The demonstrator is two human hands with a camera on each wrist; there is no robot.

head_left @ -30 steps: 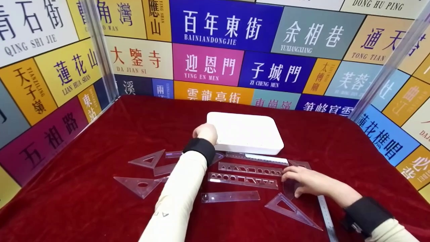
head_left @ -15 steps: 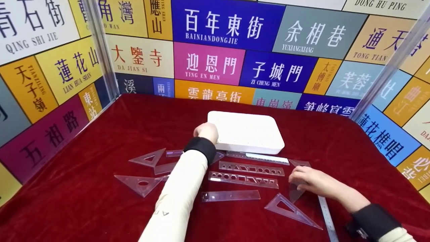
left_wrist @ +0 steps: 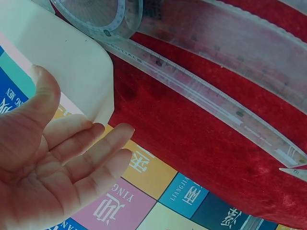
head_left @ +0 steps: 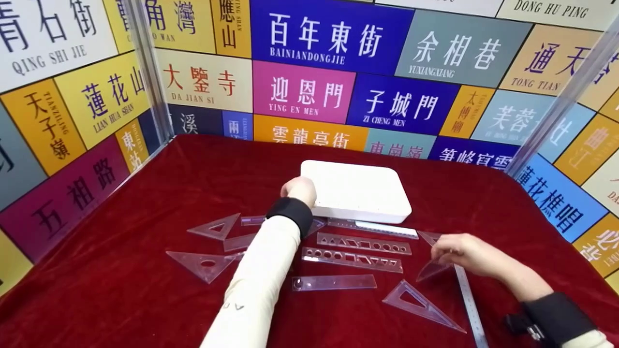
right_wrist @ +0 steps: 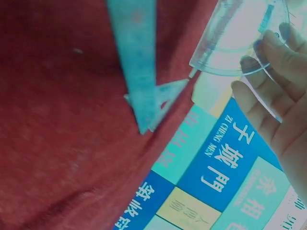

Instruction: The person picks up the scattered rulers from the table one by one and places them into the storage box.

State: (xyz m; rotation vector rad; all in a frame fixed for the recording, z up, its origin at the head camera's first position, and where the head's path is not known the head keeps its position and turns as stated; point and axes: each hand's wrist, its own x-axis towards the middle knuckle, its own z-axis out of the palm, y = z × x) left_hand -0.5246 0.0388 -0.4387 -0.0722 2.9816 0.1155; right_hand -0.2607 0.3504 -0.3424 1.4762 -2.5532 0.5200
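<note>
the right hand (head_left: 462, 250) pinches a clear plastic protractor (right_wrist: 225, 45) between thumb and fingers, holding it tilted over the right half of the red-clothed table (head_left: 121, 290), between the metal ruler (head_left: 468, 304) and the right ends of two stencil rulers (head_left: 359, 239); a set square (head_left: 431, 313) lies nearer the table's front edge. the left hand (left_wrist: 62, 143) has its fingers loosely extended at the left side of the white rounded-corner box (head_left: 355, 188), which sits toward the table's far edge; whether it bears any of the box's weight, i cannot tell. the step in hand, as i judge it, is lifting the protractor with the right hand while the left attends to the box. the next move seems to call for a secure pinch on that thin, slick plastic and enough height to clear the metal ruler just beside it.
</note>
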